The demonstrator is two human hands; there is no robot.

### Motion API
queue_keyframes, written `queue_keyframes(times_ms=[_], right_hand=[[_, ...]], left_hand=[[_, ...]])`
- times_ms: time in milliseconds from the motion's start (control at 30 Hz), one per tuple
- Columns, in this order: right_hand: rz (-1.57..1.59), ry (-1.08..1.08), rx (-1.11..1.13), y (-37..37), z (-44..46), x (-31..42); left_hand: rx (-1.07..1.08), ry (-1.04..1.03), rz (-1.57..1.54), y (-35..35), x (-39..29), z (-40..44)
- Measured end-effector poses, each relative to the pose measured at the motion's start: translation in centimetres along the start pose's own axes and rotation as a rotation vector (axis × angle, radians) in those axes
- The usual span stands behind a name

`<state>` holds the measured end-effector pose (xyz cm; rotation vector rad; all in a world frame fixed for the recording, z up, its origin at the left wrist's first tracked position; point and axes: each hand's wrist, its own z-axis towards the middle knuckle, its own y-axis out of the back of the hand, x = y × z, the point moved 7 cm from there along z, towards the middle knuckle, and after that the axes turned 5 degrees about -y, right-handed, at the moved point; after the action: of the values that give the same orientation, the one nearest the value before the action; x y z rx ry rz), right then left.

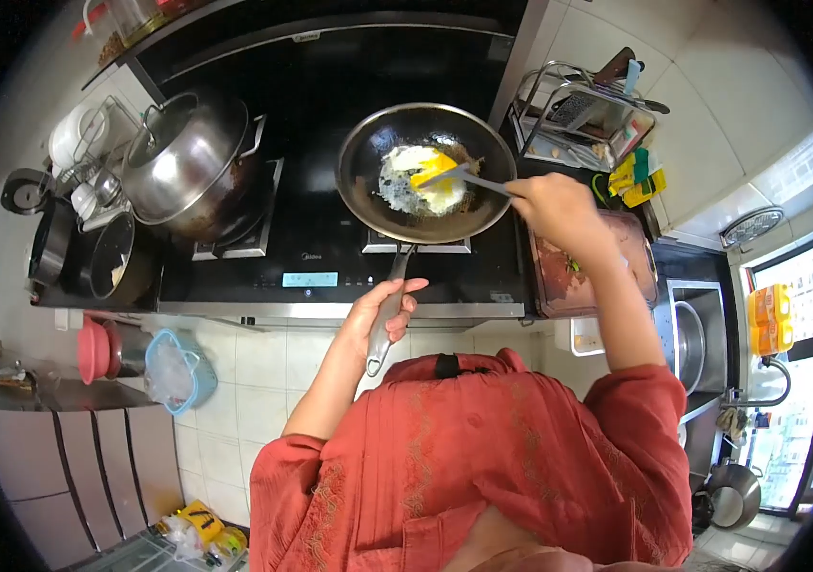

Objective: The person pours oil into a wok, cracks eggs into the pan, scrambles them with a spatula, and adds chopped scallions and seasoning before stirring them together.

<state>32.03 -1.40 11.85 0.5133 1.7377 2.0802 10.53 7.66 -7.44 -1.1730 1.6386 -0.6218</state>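
A dark wok (368,181) stands on the right burner of the black stove, with egg (406,195) in it, white with patches of yellow yolk. My left hand (383,313) is closed around the wok's grey handle (389,329), which points toward my body. My right hand (555,212) grips a grey spatula (492,184) from the right side. The spatula's blade rests in the wok on the yellow part of the egg. My fingers hide the end of the spatula's handle.
A large lidded steel pot (187,162) sits on the left burner. Right of the stove lies a reddish cutting board (551,286), below a knife rack (578,110). The sink (711,377) is farther right. A blue basket (201,381) stands at lower left.
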Motion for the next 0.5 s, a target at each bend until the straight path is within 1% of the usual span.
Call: queue_keyframes(times_ms=[67, 133, 200, 233, 267, 333, 467, 500], right_hand=[[-0.030, -0.021, 0.060, 1.8, -1.7, -1.3], [-0.061, -0.022, 0.092, 1.3, -2.3, -1.8], [-0.057, 0.029, 0.087, -0.6, -2.4, -1.4], [-0.039, 0.056, 0.036, -2.0, -1.9, -1.4], [-0.034, 0.048, 0.035, -3.3, -1.4, -1.3], [0.059, 0.012, -0.052, -4.4, -0.2, -1.1], [0.099, -0.032, -0.103, -3.3, -0.9, -2.9], [0.069, -0.043, -0.063, -3.4, -0.9, -3.3]], left_hand=[[0.016, -0.015, 0.005, -0.1, -0.2, 0.0], [0.003, -0.027, 0.019, -0.2, -0.3, 0.0], [0.007, -0.008, 0.006, 0.0, -0.1, 0.1], [0.005, -0.002, 0.011, 0.2, -0.1, 0.2], [0.022, 0.005, 0.004, 0.3, 0.0, 0.3], [0.038, 0.013, 0.006, 0.1, -0.1, 0.2], [0.038, 0.003, -0.001, -0.2, -0.3, 0.2], [0.026, 0.003, 0.003, 0.0, -0.1, 0.1]])
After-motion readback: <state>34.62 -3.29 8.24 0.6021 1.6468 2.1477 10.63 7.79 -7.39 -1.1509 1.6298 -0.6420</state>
